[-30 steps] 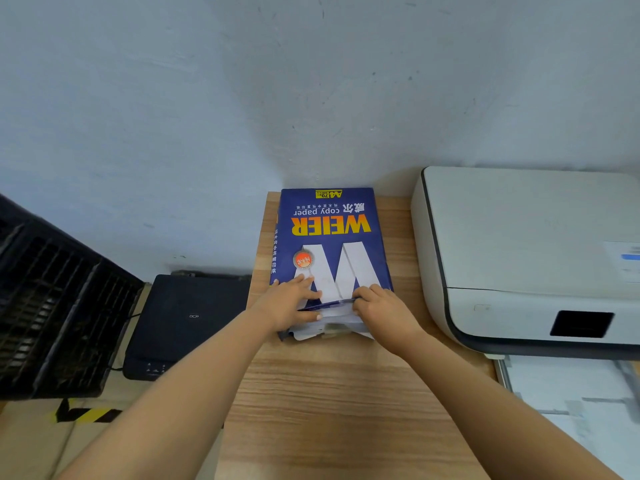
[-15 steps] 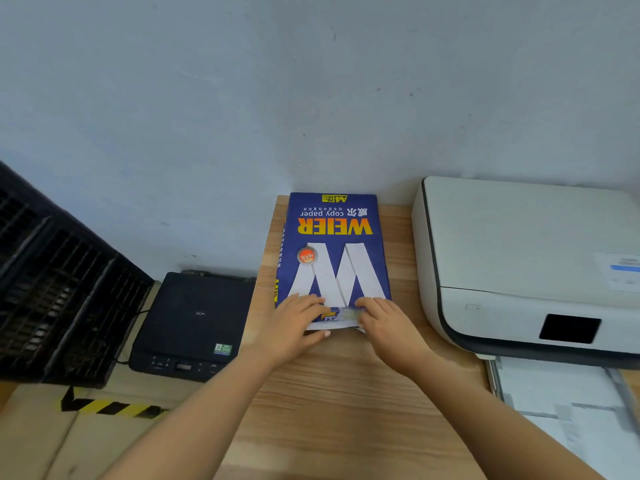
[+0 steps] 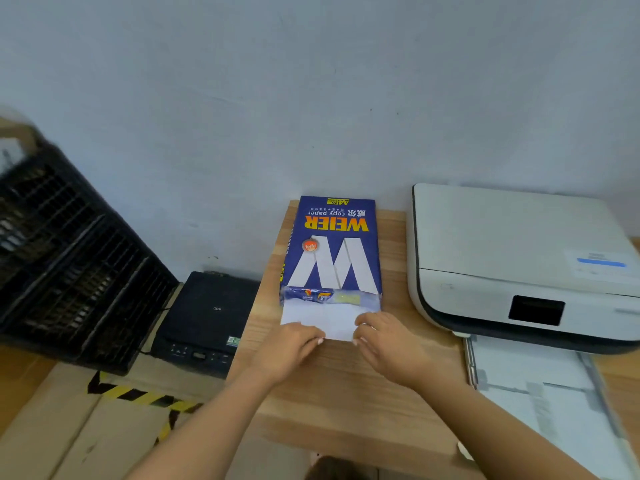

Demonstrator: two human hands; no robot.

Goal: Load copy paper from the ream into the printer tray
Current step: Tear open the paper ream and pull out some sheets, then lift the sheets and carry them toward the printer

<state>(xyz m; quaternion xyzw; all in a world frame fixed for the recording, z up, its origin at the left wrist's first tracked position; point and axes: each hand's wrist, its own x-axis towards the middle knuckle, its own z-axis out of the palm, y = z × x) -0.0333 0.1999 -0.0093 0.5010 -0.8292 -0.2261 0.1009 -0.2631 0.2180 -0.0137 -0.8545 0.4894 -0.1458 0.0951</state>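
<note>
Wooden surface [image 3: 346, 393] by a printer [image 3: 519, 265]: left hand [image 3: 289, 344] and right hand [image 3: 384, 339] pinch floppy, slippery sheets [image 3: 322, 317] protruding from a heavy ream [image 3: 334, 251]; best gripped at both corners.

What Things Are Made Of

The table [image 3: 346, 393] is pale wood with lines in it. The ream [image 3: 334, 247] has a shiny blue wrapper, and plain white paper [image 3: 322, 318] sticks out. The printer [image 3: 512, 258] looks like smooth white plastic. The boxes [image 3: 69, 434] may be brown cardboard.
</note>
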